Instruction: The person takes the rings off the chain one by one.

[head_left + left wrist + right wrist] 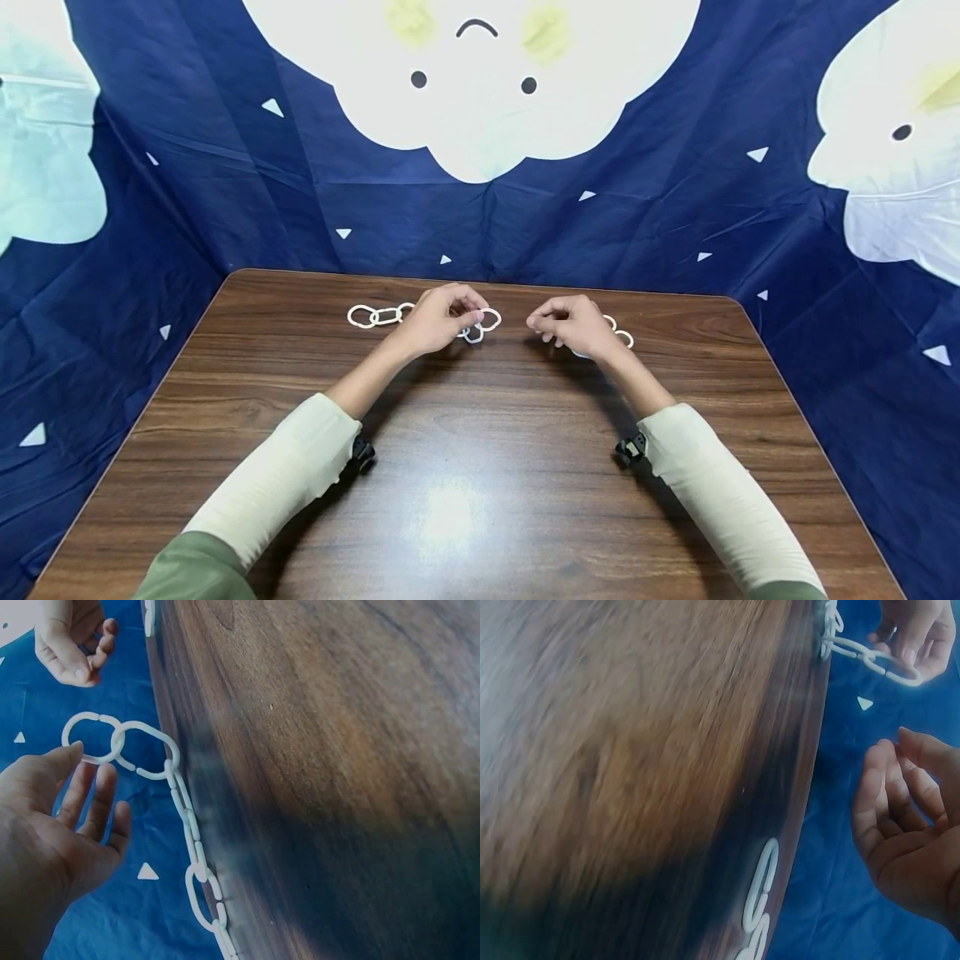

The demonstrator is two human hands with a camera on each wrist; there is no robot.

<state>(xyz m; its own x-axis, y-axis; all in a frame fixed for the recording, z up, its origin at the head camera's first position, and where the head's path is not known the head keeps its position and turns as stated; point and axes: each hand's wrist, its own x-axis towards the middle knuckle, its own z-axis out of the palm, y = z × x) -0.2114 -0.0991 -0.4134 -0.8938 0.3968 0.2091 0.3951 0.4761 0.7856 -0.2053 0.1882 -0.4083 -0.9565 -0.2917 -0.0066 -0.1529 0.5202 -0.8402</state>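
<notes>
My left hand pinches the end link of a white plastic chain between thumb and fingers. That link is lifted, and the one joined to it slants down toward the table's far edge. More links trail to the left, partly hidden behind the hand in the head view. Across a short gap, my right hand hovers with thumb and fingers loosely bent and the fingertips close together, nothing showing between them. Loose-looking white links lie on the table just beyond the right hand, partly covered by it.
The brown wood-grain table has its far edge close behind both hands. A dark blue cloth with white clouds and small triangles hangs around the back and sides. Small black devices sit under the wrists.
</notes>
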